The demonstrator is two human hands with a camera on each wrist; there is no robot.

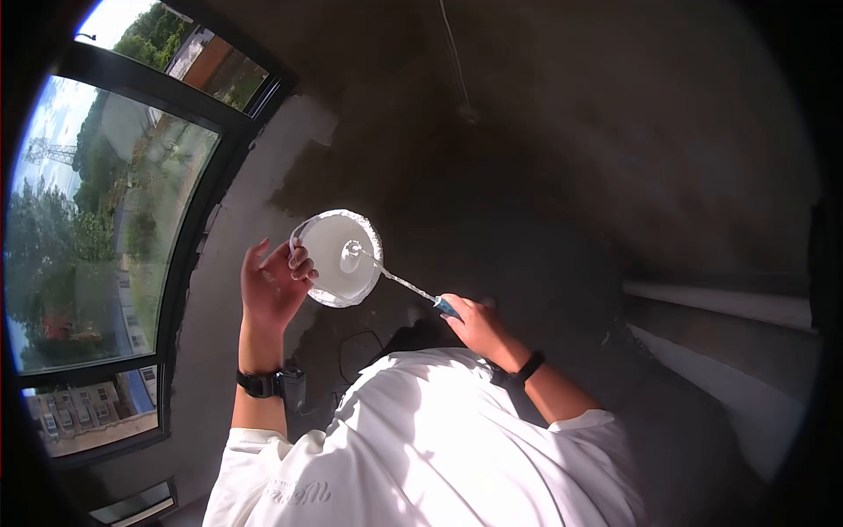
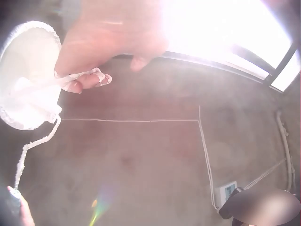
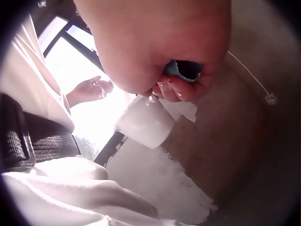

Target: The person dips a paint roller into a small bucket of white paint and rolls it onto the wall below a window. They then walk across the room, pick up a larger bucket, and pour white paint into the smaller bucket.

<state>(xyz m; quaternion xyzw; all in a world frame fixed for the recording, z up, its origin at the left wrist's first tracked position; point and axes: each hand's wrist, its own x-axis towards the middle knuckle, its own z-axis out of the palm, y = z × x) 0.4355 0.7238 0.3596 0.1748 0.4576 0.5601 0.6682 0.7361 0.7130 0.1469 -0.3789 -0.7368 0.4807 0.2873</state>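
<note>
A white bucket (image 1: pixel 322 279), coated with white paint round its rim, hangs tilted with its mouth toward the head camera. My left hand (image 1: pixel 274 290) curls its paint-smeared fingers round the bucket's thin handle (image 1: pixel 301 225) at the left of the rim. My right hand (image 1: pixel 485 332) grips the blue handle (image 1: pixel 447 306) of a paint roller, and in the right wrist view the hollow end of this handle (image 3: pixel 188 70) pokes out of the fist. The roller's bent, paint-caked rod (image 1: pixel 404 281) runs into the bucket. Its head is inside, seen nearly end-on.
Large dark-framed windows (image 1: pixel 105 220) line the left side. The wall beside them is partly white (image 3: pixel 155 188) and partly bare brown-grey (image 3: pixel 207 146). Thin cables (image 2: pixel 204 155) run along a surface, near a small white box with a screen (image 2: pixel 228 191). White ledges (image 1: pixel 720 303) stand at the right.
</note>
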